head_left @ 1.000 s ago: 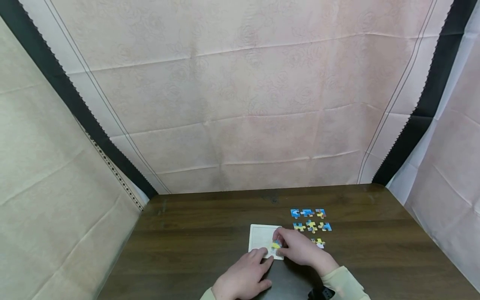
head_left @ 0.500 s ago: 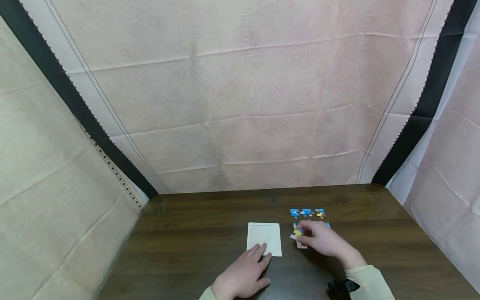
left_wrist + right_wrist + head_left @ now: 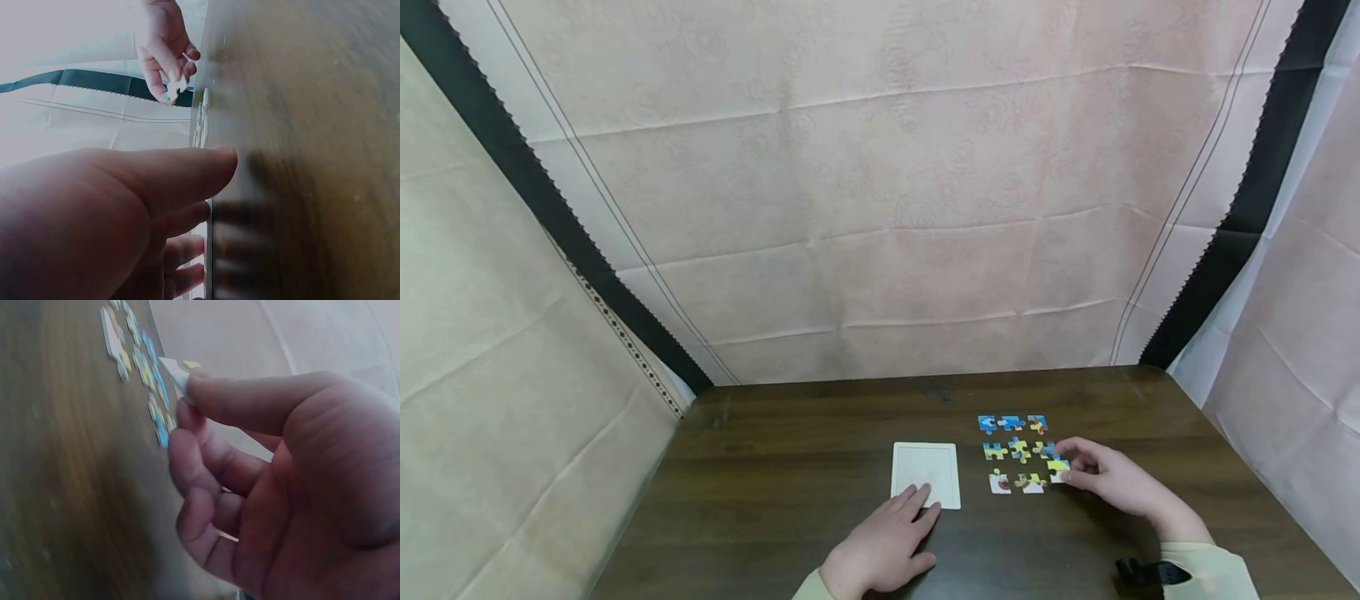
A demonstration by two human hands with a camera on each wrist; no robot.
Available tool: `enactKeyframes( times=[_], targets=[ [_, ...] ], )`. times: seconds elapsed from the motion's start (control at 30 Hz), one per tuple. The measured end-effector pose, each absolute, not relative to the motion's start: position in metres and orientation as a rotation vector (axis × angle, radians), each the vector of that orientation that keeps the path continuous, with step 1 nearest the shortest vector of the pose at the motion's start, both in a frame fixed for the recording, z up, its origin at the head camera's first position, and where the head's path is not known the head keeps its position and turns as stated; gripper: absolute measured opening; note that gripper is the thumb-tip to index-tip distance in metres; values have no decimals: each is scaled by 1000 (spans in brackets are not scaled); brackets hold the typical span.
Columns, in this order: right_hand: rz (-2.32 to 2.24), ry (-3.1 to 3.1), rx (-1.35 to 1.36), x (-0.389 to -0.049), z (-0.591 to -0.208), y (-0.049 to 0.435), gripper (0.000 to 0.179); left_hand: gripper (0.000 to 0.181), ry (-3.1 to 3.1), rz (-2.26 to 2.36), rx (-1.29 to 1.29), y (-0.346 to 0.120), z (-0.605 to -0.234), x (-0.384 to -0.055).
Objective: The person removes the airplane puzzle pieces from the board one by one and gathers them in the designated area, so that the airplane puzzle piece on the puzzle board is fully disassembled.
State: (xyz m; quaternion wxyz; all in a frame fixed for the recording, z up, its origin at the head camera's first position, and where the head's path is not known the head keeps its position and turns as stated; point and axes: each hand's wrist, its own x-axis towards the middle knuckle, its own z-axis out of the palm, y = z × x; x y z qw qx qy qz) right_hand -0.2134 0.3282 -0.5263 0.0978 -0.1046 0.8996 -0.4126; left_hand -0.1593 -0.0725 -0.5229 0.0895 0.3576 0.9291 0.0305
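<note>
In the head view, my left hand (image 3: 880, 542) rests with extended fingers on the near edge of a square white puzzle tray (image 3: 925, 467). Its bare panel and raised border show. To the right, my right hand (image 3: 1127, 487) pinches a yellow-and-white jigsaw piece (image 3: 1057, 467) between thumb and fingers. That piece is at the right end of the nearest row of loose jigsaw pieces (image 3: 1011, 423). From the right wrist view, the pinched piece (image 3: 177, 375) appears tilted at the thumb tip, raised off the wood. The left wrist view also catches the right hand (image 3: 164, 44) holding it.
Loose pieces in blue, yellow and white lie in three rough rows right of the tray, on a dark brown wooden table (image 3: 790, 467). Pale cloth walls (image 3: 880, 208) with black strips (image 3: 1232, 242) enclose the table at the back and both sides.
My right hand has carried the jigsaw piece from over the tray rightward past the rows to their right end. The left hand has stayed at the tray's near edge.
</note>
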Motion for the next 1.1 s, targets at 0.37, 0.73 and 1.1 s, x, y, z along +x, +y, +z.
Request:
enactKeyframes(
  times=[0.37, 0.73, 1.1],
  targets=[
    [-1175, 2652, -259, -216, -532, 338, 34, 65, 2740, 116, 1049, -72, -522, -161],
    [-1067, 2732, -228, -214, -535, 334, 39, 64, 2729, 110, 1077, -72, -522, -161],
    [-1014, 2771, -221, -218, -537, 328, 27, 64, 2739, 103, 1079, -74, -522, -161]
  ],
)
